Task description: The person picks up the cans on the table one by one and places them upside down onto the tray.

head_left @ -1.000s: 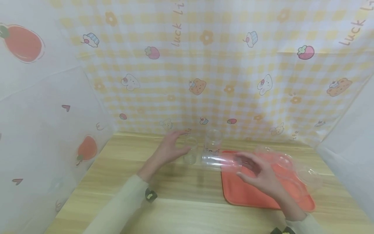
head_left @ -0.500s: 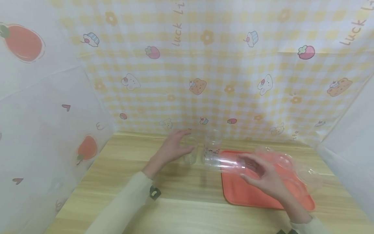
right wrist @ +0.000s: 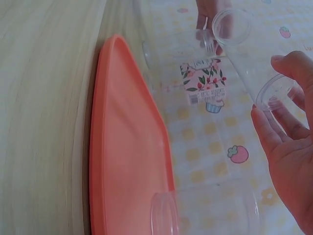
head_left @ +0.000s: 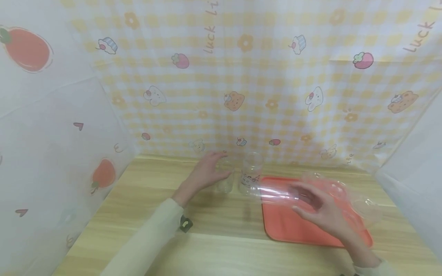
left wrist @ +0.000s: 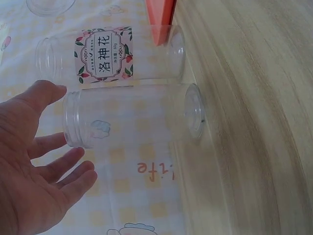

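My right hand holds a clear plastic jar by its neck end, lying level in the air over the left part of the orange tray. In the right wrist view, thumb and fingers surround that jar's rim. A second clear jar stands upright on the table, with my left hand at its mouth. The left fingers are spread and loosely bent near the rim; whether they touch it I cannot tell. Just right of it stands a clear jar with a pink floral label.
Several clear containers, among them one at the right edge, lie on and beside the tray. A patterned cloth hangs behind the wooden table. White sheets close off the left and right sides.
My right hand has moved right with the jar, uncovering more of the labelled jar. My left hand has shifted slightly right, closer around the upright jar's mouth.
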The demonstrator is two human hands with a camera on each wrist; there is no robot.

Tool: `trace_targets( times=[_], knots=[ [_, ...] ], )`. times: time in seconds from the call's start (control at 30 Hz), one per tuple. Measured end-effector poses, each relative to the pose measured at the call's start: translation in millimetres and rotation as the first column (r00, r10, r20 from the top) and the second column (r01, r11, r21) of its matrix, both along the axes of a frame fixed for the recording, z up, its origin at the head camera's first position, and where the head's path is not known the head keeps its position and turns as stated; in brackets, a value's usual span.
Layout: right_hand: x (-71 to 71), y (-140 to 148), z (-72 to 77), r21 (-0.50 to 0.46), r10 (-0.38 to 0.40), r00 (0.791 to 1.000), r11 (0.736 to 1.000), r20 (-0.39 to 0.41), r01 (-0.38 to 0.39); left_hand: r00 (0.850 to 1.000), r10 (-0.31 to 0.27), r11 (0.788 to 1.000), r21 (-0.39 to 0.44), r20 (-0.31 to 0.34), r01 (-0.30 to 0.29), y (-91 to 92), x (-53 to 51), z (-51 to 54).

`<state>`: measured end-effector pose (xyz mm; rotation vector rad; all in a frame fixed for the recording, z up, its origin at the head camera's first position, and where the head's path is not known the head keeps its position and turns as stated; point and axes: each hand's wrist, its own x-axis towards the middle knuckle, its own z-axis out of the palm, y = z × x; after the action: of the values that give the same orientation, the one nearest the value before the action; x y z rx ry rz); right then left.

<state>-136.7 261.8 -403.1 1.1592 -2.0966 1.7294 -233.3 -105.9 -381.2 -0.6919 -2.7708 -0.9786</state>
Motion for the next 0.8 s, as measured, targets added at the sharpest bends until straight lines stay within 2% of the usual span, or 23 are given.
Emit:
trace_targets(
  times=[0.17, 0.4, 0.63, 0.8],
  knots=[
    [3.8, 7.4, 3.7, 0.041, -0.053, 0.998, 0.998, 0.016, 0.052, 1.000, -0.010, 1.000, 0.002, 0.004, 0.010, 2.4, -2.2, -0.3],
    [4.6, 17.7, 3.4, -0.054, 0.047, 0.999, 0.997, -0.010, -0.047, 1.000, -0.026, 0.999, -0.033, -0.017, 0.026, 7.4, -6.4, -2.7],
    [6.1, 25.3, 5.0, -0.080, 0.073, 0.996, 0.994, -0.044, -0.076, 0.999, -0.036, 0.999, -0.035, -0.014, 0.035, 9.9, -4.3, 1.1],
    [6.8, 30.8, 7.4, -0.084, 0.103, 0.992, 0.990, -0.073, -0.109, 1.000, -0.023, 0.999, -0.027, 0.018, 0.024, 11.1, -1.4, 6.6]
  ],
)
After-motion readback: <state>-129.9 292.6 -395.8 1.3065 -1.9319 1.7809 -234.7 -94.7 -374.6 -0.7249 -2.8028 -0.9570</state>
